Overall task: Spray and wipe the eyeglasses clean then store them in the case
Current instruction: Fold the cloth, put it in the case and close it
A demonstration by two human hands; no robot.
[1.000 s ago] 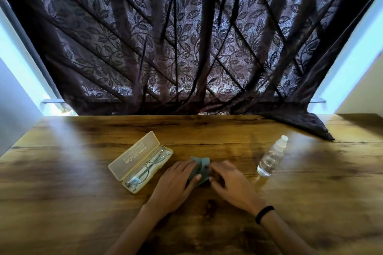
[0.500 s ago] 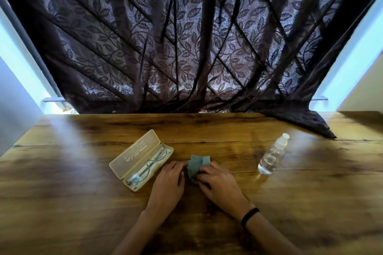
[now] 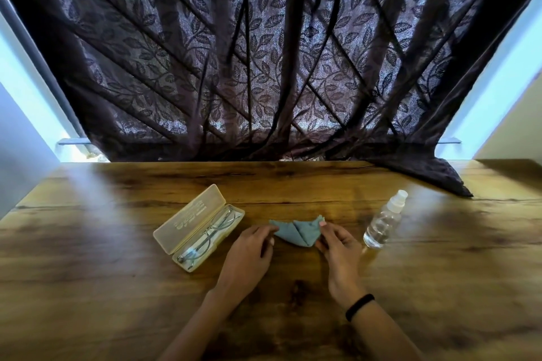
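The eyeglasses (image 3: pixel 209 233) lie folded inside the open case (image 3: pixel 190 215), left of centre on the desk (image 3: pixel 117 287). The case lid is hinged back toward the upper left and rests flat on the desk.

A blue-grey cloth (image 3: pixel 296 232) lies folded at the centre of the frame, just right of the case and apart from it.
- Left hand (image 3: pixel 249 255): fingers (image 3: pixel 261 231) grasping the left corner of the cloth.
- Right hand (image 3: pixel 337 249): fingers (image 3: pixel 331 230) grasping the right corner of the cloth. A black band (image 3: pixel 359 306) circles this wrist.

A clear spray bottle (image 3: pixel 384 223) with a white cap stands upright right of the right hand, untouched. A dark leaf-patterned curtain (image 3: pixel 264 67) fills the upper frame, its lower right corner draped on the desk.
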